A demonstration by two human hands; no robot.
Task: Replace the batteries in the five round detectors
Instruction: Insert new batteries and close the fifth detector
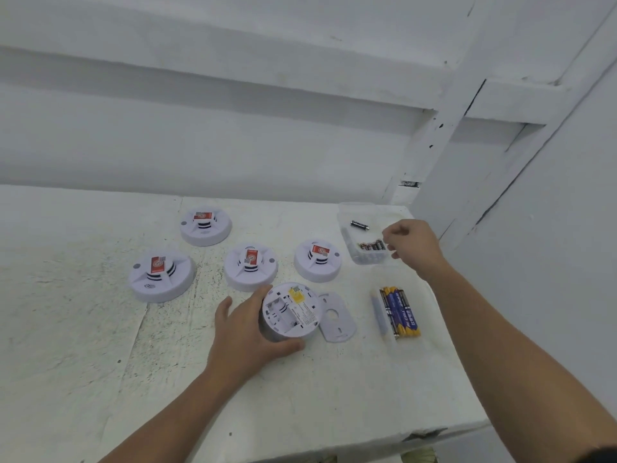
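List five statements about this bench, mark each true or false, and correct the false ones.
1. The left hand has its grip on the overturned detector. True.
2. That detector's battery bay holds two batteries. False: the bay looks empty.
3. Four upright detectors carry red stickers. True.
4. The right hand rests on the blue batteries. False: it hovers at the clear box of dark batteries, and nothing touches the blue ones.
5. The cover plate lies left of the overturned detector. False: it lies on the detector's right.
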